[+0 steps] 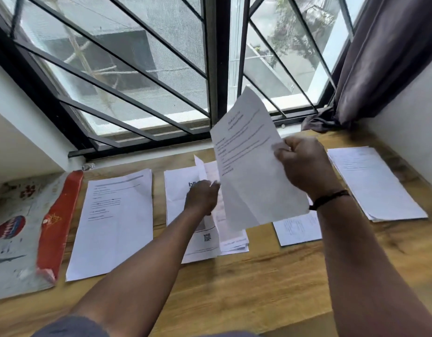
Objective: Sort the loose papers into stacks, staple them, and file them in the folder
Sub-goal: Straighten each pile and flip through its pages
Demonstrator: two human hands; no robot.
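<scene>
Pinching one sheet (246, 171) in my right hand (305, 166), left hand (201, 198) flat on the middle stack (186, 215); might misfile it if I rush.

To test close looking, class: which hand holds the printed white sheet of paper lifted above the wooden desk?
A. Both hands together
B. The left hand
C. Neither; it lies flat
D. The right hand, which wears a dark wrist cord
D: the right hand, with a dark wrist cord, pinches the edge of the raised printed white sheet, while the left hand reaches to the papers on the wooden desk.
</scene>
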